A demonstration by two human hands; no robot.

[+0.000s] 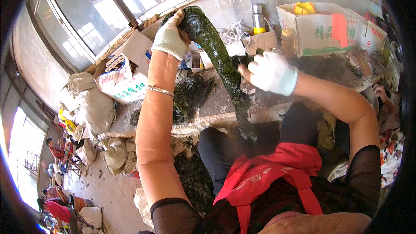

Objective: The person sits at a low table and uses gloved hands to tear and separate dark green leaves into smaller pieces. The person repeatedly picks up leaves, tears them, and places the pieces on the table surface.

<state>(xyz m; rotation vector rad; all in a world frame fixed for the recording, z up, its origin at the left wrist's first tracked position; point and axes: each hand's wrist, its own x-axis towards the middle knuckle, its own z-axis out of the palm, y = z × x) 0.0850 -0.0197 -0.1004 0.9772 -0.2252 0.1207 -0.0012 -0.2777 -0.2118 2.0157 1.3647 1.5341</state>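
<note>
My left hand (pixel 171 35), in a white knitted glove with bare fingertips, is raised at the upper middle. It is shut on the top end of a long, wet, dark green kelp strip (pixel 218 52). The strip hangs down past the table's front edge, over my knees. To its right my right hand (pixel 268 73), gloved alike, is bent close to the strip; a small dark piece shows above its fingers, and what it grips is hard to make out. A heap of dark kelp (pixel 191 94) lies on the worktable (pixel 217 104) left of the strip.
A steel thermos (pixel 258 19), a plastic bottle (pixel 287 40), a bundle of white string (pixel 234 34) and a large carton (pixel 325 32) stand along the wall. At left are another carton (pixel 125 84) and a stuffed sack (pixel 96 110). Kelp lies on the floor. Other people sit at far left.
</note>
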